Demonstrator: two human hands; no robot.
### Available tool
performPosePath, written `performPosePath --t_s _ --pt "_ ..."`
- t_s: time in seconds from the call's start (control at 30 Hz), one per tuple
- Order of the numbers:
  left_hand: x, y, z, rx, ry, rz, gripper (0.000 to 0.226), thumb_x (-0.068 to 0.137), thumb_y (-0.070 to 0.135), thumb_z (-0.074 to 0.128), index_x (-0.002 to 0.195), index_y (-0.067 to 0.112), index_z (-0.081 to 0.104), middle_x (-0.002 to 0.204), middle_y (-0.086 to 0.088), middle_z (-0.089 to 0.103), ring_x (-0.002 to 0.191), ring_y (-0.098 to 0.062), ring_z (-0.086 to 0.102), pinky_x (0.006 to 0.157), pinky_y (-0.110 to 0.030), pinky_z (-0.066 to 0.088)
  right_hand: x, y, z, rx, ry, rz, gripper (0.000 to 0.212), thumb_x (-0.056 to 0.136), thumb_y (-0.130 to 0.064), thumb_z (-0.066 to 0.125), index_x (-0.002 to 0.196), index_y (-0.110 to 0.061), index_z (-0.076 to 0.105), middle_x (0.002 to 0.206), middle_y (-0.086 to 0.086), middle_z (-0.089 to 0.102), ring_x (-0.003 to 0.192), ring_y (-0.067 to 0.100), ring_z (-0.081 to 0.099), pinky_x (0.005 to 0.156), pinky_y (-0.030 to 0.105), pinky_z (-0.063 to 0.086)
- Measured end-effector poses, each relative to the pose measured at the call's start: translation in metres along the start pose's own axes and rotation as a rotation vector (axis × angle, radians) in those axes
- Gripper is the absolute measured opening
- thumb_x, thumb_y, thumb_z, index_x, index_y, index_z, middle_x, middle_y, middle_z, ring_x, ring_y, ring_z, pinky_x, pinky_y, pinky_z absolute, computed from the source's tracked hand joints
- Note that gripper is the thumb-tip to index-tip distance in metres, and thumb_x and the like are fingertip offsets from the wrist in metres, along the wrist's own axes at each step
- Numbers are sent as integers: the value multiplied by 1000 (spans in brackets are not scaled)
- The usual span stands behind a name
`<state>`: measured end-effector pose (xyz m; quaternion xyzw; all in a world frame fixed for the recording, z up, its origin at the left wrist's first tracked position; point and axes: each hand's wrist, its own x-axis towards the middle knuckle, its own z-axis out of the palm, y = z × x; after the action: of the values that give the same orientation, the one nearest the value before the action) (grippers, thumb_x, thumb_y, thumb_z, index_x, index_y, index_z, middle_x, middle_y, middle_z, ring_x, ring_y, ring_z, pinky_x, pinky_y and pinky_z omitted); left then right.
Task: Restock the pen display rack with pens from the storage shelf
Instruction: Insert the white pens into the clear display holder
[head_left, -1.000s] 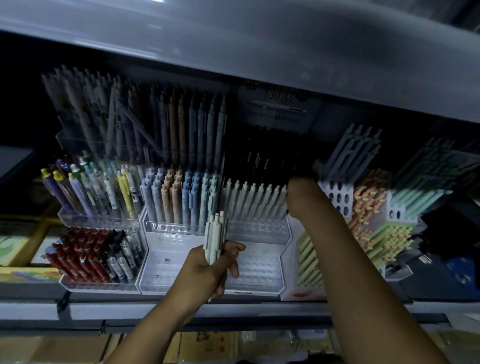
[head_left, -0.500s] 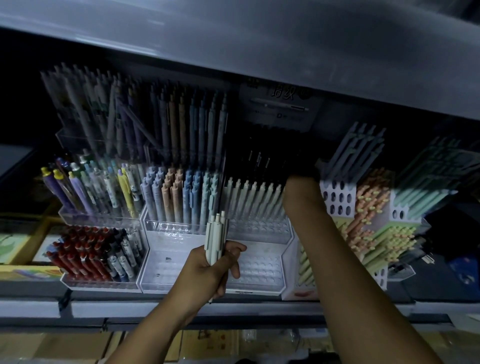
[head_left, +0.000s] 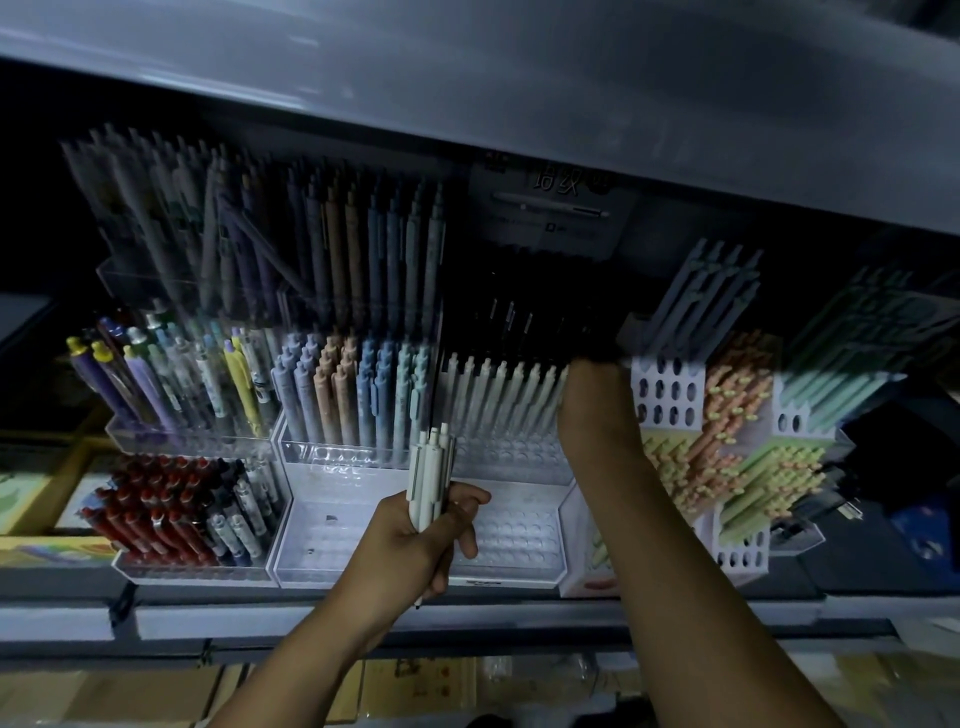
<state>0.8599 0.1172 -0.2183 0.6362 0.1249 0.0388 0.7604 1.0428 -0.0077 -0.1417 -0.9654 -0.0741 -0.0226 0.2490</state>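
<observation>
My left hand grips a small bunch of white pens, held upright in front of the clear tiered display rack. The rack's lower tier shows bare holes; a row of white pens stands in its upper tier. My right hand reaches up to the right end of that white row, into the dark space under the shelf above. Its fingers are lost in shadow, so what they do cannot be made out.
Left of the rack stand pastel pens, mixed coloured pens and red pens. White holed holders with orange and green pens crowd the right. A grey shelf overhangs everything. Boxes lie below.
Almost nothing has moved. My right hand stays at the end of the white pen row, and my left hand keeps the same bunch in the same place.
</observation>
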Motion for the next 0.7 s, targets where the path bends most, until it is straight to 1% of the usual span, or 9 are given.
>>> performPosePath --t_s 0.03,0.1,0.13,0.2,0.27,0.33,0.43,0.53,0.7 --pt "-1 0 0 -5 1 -3 19 105 19 56 109 9 72 67 -9 65 38 -17 42 44 -25 36 2 1 1 19 -7 -1 37 103 3 41 71 -16 44 71 4 45 73 20 51 62 30 40" --pt "-2 1 0 -14 2 -7 19 105 18 57 109 9 72 66 -9 65 38 -18 42 44 -25 35 4 1 -1 -18 -66 32 24 106 2 39 116 -3 60 101 19 61 97 31 60 70 25 43" --pt "-2 1 -1 -16 1 -8 19 104 18 57 110 10 72 67 -9 66 39 -18 42 44 -26 36 1 0 -3 -20 -95 53 35 107 2 36 139 2 48 115 24 60 104 34 59 67 20 41" --pt "-2 1 -3 -14 5 -9 19 104 19 57 110 11 73 69 -9 66 40 -19 43 45 -26 36 -8 5 -4 -47 -56 15 52 105 5 35 155 4 22 107 25 59 80 28 56 52 24 35" --pt "-1 1 -4 -3 11 -5 19 104 19 56 110 11 72 69 -9 67 40 -19 43 44 -26 37 -22 13 -2 -120 24 -92 70 98 9 44 159 0 10 85 13 53 61 19 44 47 27 26" --pt "-1 -1 -4 -2 17 -3 18 104 19 57 110 11 72 70 -10 67 40 -18 44 44 -26 37 -31 23 9 -146 35 -173 83 94 6 53 161 -5 4 80 12 53 65 22 50 51 29 34" --pt "-1 -2 -3 -11 26 -9 18 104 18 57 108 11 73 69 -10 66 38 -17 43 45 -26 35 -37 30 21 -158 37 -199 92 92 2 58 162 -13 0 97 23 60 79 28 56 58 31 37" --pt "-1 -2 -2 -17 30 -16 18 104 17 57 108 9 73 67 -10 66 37 -17 42 45 -26 35 -41 34 27 -119 23 -182 93 96 -2 57 162 -22 -4 122 29 56 68 20 52 53 24 35" --pt "-2 -1 -1 -18 44 -24 17 103 17 58 107 10 74 67 -11 66 39 -18 43 45 -27 36 -46 39 30 -40 14 -227 89 99 -9 55 162 -27 -6 120 29 55 57 15 48 46 24 33"
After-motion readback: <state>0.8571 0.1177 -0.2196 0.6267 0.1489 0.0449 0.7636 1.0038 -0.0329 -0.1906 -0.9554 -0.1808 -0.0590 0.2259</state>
